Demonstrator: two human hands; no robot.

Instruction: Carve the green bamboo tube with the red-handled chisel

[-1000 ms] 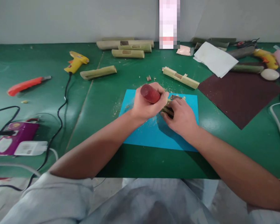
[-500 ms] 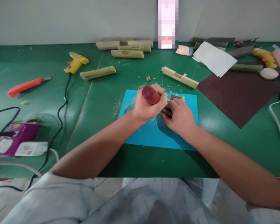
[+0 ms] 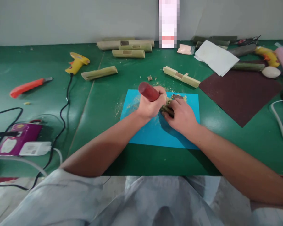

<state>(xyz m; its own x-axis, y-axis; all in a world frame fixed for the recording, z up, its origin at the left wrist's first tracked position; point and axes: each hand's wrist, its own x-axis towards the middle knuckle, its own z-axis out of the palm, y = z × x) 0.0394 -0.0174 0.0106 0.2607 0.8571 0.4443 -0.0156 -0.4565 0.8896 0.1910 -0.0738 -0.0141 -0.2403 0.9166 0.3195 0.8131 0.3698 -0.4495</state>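
My left hand [image 3: 151, 106] is wrapped around the dark red round handle [image 3: 148, 91] of a tool whose working end is hidden behind my fingers. My right hand [image 3: 182, 116] is closed over a greenish bamboo piece [image 3: 170, 104], pinning it on the blue cutting mat [image 3: 146, 135]. The two hands touch over the mat's far half. Pale shavings lie scattered round the bamboo piece and along the mat's far edge.
The green table [image 3: 103, 103] carries several cut bamboo tubes [image 3: 128, 53], a notched bamboo piece [image 3: 181, 77], a yellow glue gun [image 3: 76, 62], an orange utility knife [image 3: 28, 86], dark sandpaper [image 3: 240, 91], white paper [image 3: 215, 58], a purple box [image 3: 16, 138] and cables at the left.
My left hand has tilted the red handle, so its end now points further left and up. My right hand and the bamboo piece have stayed in place.
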